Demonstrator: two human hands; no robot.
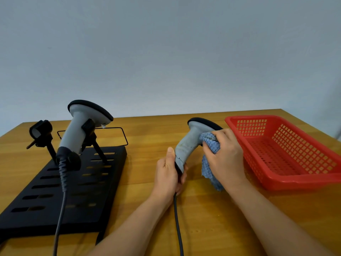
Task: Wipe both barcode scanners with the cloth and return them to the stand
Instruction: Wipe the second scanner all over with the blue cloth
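My left hand grips the lower handle of a grey barcode scanner and holds it upright above the table, its black cable trailing toward me. My right hand holds a blue knitted cloth against the scanner just under its black-rimmed head. A second grey scanner rests in the right holder of the black slotted stand at the left. The stand's left holder holds nothing.
A red plastic basket with nothing in it sits on the wooden table right of my hands. A thin black wire frame lies behind the stand. The second scanner's coiled cable runs over the stand toward me.
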